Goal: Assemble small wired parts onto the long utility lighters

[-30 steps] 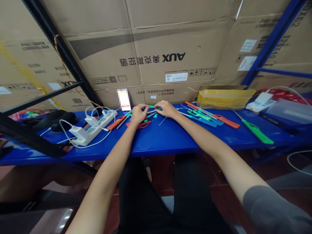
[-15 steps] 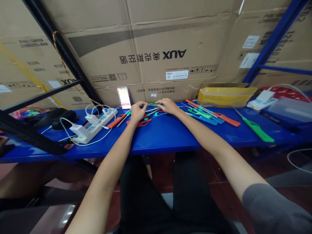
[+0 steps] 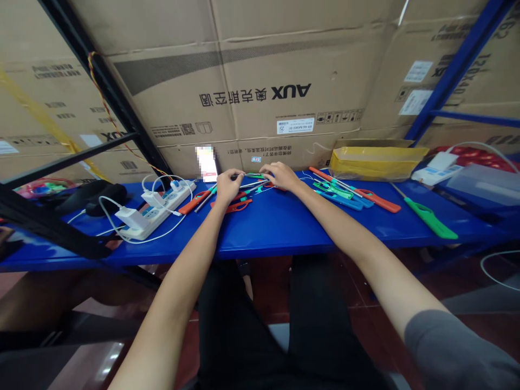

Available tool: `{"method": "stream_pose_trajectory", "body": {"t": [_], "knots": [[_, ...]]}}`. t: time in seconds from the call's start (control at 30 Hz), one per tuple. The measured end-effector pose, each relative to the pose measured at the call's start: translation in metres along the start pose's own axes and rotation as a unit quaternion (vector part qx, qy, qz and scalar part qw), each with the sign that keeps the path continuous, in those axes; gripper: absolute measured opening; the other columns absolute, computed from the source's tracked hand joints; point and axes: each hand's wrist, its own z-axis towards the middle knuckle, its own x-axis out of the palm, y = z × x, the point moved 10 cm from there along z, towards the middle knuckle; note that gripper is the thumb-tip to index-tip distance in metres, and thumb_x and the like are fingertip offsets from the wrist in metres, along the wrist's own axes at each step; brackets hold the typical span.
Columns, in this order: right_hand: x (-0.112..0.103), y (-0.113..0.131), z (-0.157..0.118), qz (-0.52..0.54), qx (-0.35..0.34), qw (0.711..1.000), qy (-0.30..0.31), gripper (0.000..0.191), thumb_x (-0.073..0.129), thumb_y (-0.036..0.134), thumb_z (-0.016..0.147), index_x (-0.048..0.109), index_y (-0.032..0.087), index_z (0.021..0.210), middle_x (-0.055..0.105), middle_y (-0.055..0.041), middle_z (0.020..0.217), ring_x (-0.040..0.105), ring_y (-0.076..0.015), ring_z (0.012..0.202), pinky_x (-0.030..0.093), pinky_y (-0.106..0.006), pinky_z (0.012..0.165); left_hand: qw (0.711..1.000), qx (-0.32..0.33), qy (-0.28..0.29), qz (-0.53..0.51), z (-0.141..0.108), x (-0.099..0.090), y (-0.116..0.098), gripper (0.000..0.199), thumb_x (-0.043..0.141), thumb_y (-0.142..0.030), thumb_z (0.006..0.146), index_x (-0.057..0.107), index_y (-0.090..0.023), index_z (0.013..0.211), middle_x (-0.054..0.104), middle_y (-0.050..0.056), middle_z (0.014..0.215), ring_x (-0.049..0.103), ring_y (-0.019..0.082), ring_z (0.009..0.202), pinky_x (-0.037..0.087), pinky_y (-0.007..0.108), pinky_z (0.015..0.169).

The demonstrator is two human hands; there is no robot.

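Cardboard (image 3: 252, 65) stands behind your blue table (image 3: 276, 230), where thin rods and small green parts (image 3: 259, 189) lie between your hands. Your left hand (image 3: 228, 187) is at a small dark piece (image 3: 234, 176), your right hand (image 3: 281, 176) curled well apart from it; whether either grips anything, I cannot tell. A red handle (image 3: 233, 208) lies beside your left wrist.
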Motion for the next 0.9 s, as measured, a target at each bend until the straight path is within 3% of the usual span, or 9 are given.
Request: {"method": "stream_pose_trajectory", "body": {"t": [0.5, 0.9], "knots": [[-0.012, 0.012, -0.002, -0.001, -0.032, 0.998, -0.054, 0.029, 0.057, 0.030, 0.120, 0.084, 0.029, 0.132, 0.085, -0.0096, 0.114, 0.072, -0.0300, 0.106, 0.050, -0.043, 0.109, 0.996, -0.040, -0.022, -0.077, 0.002, -0.006, 0.011, 0.017, 0.073, -0.030, 0.092, 0.087, -0.021, 0.093, 0.089, 0.006, 0.098, 0.080, 0.026, 0.095, 0.064, 0.037, 0.090], [-0.005, 0.003, -0.002, 0.018, -0.029, 0.998, -0.049, 0.017, 0.063, 0.022, 0.111, 0.079, 0.025, 0.117, 0.086, -0.0104, 0.112, 0.074, -0.0312, 0.107, 0.051, -0.046, 0.107, 0.997, -0.037, -0.014, -0.069, 0.000, -0.003, 0.009, 0.017, 0.072, -0.030, 0.092, 0.087, -0.021, 0.091, 0.089, 0.007, 0.099, 0.081, 0.028, 0.098, 0.065, 0.039, 0.095]]}}
